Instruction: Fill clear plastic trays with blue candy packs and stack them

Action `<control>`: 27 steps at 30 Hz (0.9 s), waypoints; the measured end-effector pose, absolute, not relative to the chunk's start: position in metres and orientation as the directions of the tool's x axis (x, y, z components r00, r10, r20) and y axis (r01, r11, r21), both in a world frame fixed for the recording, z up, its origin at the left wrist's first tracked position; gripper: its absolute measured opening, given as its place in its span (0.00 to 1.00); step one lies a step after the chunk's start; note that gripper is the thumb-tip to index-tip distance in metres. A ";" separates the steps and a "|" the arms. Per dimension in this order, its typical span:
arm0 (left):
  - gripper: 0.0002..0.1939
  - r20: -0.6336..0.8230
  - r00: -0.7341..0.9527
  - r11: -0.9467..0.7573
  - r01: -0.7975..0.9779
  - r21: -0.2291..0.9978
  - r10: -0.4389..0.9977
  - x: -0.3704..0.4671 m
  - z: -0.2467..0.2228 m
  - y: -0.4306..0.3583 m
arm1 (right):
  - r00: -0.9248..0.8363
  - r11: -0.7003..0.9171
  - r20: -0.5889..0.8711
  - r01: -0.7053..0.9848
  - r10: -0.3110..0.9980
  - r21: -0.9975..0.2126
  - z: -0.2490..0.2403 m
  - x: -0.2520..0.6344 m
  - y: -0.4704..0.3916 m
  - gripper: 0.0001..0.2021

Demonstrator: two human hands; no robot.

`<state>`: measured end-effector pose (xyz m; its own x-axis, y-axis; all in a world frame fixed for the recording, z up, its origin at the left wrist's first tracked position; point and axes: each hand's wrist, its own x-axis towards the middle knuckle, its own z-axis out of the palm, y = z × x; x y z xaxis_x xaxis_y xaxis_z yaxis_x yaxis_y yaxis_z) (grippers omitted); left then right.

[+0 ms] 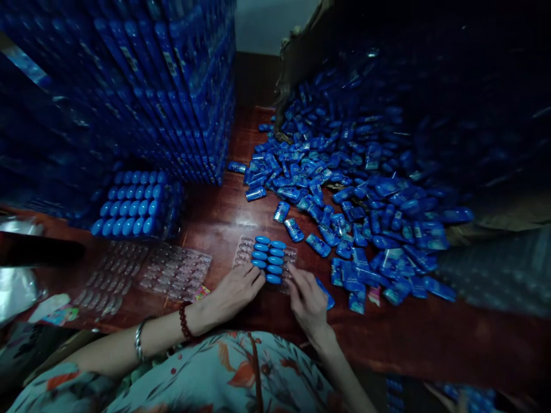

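Note:
A clear plastic blister tray lies on the table before me, with two columns of shiny blue oval pieces in its middle. My left hand rests at the tray's lower left, its fingers curled together against the left column. Whatever lies under those fingertips is hidden. On the other side, my right hand is over the tray's right edge, fingers bent and somewhat apart, with nothing visible in them. A blue wrapped packet lies just beside it, partly covered by the hand.
More clear trays lie to the left. Behind them stands a stack of filled blue trays, below tall blue stacks. A large heap of blue packets spills from a torn cardboard box across the red-brown table.

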<state>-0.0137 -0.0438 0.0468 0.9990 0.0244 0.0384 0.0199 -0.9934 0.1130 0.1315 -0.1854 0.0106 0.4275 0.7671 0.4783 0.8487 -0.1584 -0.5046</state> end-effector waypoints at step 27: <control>0.16 0.079 0.627 -0.307 0.264 0.914 0.775 0.014 0.020 0.061 | 0.568 -0.337 0.015 0.508 0.823 -0.793 0.032 0.148 -0.230 0.10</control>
